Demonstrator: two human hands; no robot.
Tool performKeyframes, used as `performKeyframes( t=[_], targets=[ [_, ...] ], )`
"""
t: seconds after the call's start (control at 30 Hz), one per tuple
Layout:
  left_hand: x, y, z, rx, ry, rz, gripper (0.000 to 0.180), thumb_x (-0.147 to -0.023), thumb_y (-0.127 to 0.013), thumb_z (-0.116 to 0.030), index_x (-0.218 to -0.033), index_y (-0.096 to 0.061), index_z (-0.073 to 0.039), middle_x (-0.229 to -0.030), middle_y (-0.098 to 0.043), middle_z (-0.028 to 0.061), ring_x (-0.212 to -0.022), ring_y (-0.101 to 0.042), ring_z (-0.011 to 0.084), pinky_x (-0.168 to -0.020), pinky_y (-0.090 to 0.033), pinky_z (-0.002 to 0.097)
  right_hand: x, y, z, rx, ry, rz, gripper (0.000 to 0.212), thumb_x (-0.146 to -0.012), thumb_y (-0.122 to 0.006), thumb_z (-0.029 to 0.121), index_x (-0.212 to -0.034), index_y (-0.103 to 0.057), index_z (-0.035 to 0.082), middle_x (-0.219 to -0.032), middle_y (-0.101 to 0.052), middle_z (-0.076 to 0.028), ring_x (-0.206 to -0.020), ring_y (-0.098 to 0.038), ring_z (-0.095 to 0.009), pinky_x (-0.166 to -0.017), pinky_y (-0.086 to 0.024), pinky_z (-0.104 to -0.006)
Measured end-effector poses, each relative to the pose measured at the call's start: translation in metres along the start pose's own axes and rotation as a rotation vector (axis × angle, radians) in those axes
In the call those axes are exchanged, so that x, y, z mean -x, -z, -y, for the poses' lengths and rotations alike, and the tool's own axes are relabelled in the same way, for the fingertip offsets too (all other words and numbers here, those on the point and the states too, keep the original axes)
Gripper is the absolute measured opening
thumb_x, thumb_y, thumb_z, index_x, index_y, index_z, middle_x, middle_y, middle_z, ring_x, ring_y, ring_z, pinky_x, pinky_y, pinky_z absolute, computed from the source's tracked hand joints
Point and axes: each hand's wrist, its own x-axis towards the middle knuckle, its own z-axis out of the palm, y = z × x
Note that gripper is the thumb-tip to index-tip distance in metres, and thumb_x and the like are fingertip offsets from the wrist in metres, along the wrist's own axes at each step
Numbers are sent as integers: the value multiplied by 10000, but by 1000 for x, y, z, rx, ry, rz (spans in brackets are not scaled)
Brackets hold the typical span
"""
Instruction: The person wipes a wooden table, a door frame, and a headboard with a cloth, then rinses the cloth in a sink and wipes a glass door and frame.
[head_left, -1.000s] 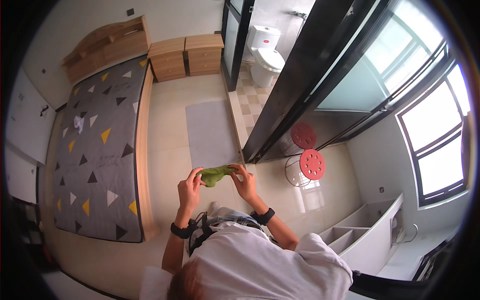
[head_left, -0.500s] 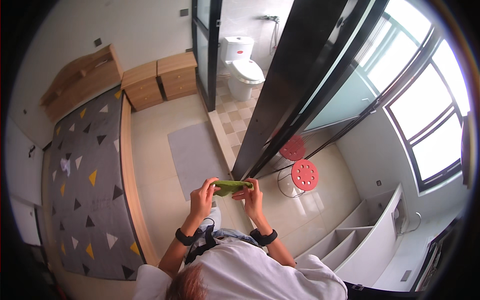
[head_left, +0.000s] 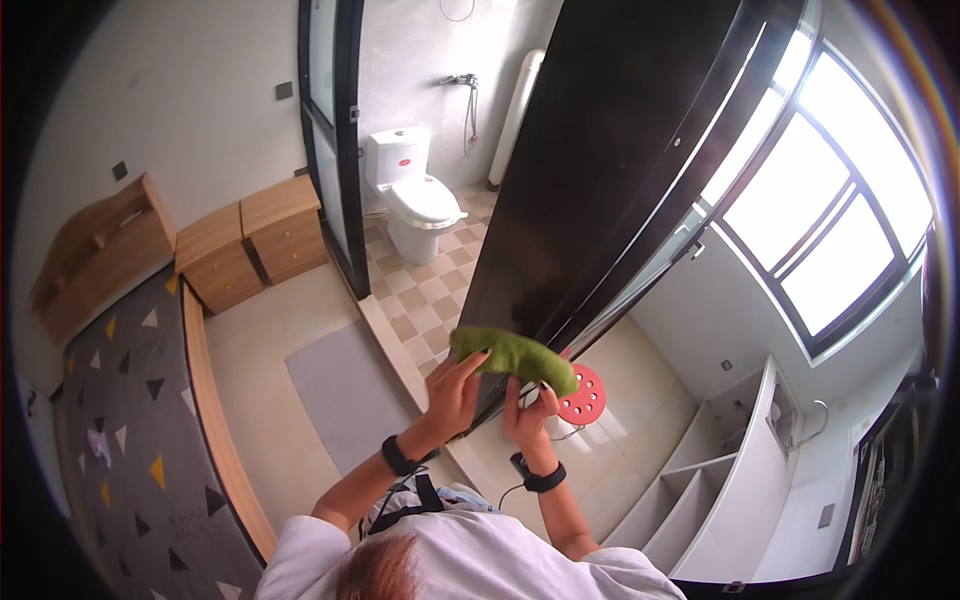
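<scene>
A green cloth (head_left: 515,354), folded into a long thick band, is stretched between my hands at the black panel. My left hand (head_left: 453,396) grips its lower edge near the left end, fingers closed on the fabric. Near the right end my right hand (head_left: 531,413) pinches the cloth from below. The cloth overlaps the lower part of the tall black door panel (head_left: 585,180) in the picture; whether it touches the panel I cannot tell. Both wrists wear black bands.
A red round stool (head_left: 583,400) stands just right of my hands. To the left lie a grey mat (head_left: 345,385), a bed (head_left: 150,420) and wooden nightstands (head_left: 280,235). A toilet (head_left: 415,205) is beyond the doorway. White shelving (head_left: 730,470) stands at the right.
My hands have lifted the cloth up and to the right, and it now shows wider, slanting down to the right. My view has shifted, with the bathroom lower and further left.
</scene>
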Motion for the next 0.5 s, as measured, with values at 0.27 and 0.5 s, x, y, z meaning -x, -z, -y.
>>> performKeyframes(
  t=[0.27,0.5],
  targets=[
    [-67,-86,44,35,-423,92,356,-857,-518,-156,-1202,-495,-73,-1236,-466,233,-1132,-419,454,-1007,-251,613,-40,-16,-80,299,106,-32,509,-872,-431,-35,-1330,-217,20,-1280,-339,-277,-1175,-360,-403,-974,-286,-534],
    [-25,-94,77,87,-452,220,357,-878,-485,-289,-1213,-518,-170,-1294,-439,189,-1218,-363,431,-1026,-184,627,37,-8,-91,173,-114,288,615,-962,-305,197,-1427,21,-39,-1476,-83,-281,-1339,-186,-441,-1098,-134,-486]
  ],
)
